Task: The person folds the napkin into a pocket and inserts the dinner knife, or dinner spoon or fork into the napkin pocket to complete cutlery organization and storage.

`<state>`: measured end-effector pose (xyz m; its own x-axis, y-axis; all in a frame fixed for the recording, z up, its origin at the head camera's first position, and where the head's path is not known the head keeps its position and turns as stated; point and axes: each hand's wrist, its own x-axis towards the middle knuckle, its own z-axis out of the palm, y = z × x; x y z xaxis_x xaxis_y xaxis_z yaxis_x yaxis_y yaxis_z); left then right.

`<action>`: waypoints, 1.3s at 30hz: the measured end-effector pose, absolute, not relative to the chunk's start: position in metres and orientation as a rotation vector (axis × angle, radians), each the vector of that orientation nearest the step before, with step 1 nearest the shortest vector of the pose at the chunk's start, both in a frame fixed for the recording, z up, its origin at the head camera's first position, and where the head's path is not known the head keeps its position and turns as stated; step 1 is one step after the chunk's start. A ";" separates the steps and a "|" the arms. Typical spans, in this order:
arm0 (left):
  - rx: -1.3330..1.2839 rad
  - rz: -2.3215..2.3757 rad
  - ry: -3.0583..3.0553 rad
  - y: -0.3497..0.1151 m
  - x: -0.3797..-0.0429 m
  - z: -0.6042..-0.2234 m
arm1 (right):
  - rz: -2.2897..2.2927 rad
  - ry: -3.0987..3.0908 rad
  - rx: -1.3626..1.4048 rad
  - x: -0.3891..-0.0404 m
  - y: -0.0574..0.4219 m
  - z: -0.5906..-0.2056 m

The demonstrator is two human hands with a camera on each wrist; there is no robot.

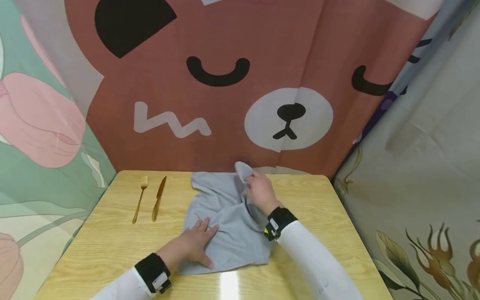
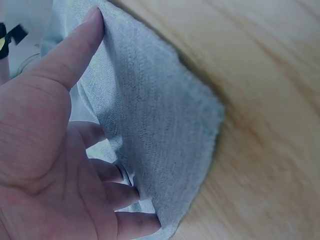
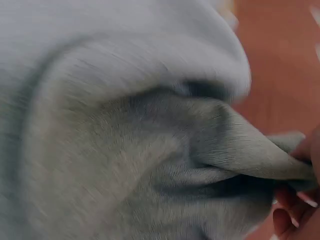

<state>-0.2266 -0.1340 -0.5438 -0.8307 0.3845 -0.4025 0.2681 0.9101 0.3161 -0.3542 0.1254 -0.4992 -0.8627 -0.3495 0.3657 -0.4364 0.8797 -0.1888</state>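
Note:
A grey cloth (image 1: pixel 232 233) lies rumpled over the middle of the table, reaching its back edge. My left hand (image 1: pixel 195 242) rests on the cloth's left side with the fingers spread. In the left wrist view the extended fingers of that hand (image 2: pixel 55 150) touch the fabric (image 2: pixel 150 110) near one corner. At the back right, my right hand (image 1: pixel 260 191) pinches a raised part of the cloth. The right wrist view has the gathered fabric (image 3: pixel 240 145) running into the fingers of the right hand (image 3: pixel 302 200), which are partly cut off by the frame.
A gold fork (image 1: pixel 141 200) and a gold knife (image 1: pixel 159 199) lie side by side on the wooden table (image 1: pixel 307 233), left of the cloth. A brown curtain (image 1: pixel 168 154) with a bear print hangs directly behind the table. Patterned curtains flank both sides.

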 end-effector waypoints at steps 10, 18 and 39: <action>0.479 0.329 2.603 -0.136 -0.227 -0.545 | -0.091 -2.882 0.976 -0.326 0.098 -0.552; 0.496 0.336 2.614 -0.138 -0.226 -0.545 | 0.306 -2.939 0.929 -0.333 0.108 -0.535; 0.506 0.331 2.618 -0.136 -0.225 -0.546 | 1.369 -3.155 -0.177 -0.387 0.157 -0.544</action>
<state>-0.2254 -0.1356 -0.5460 -0.8310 0.4022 -0.3843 0.2938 0.9039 0.3108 -0.3869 0.1565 -0.5437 -0.9495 -0.0264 -0.3125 0.2103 0.6858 -0.6967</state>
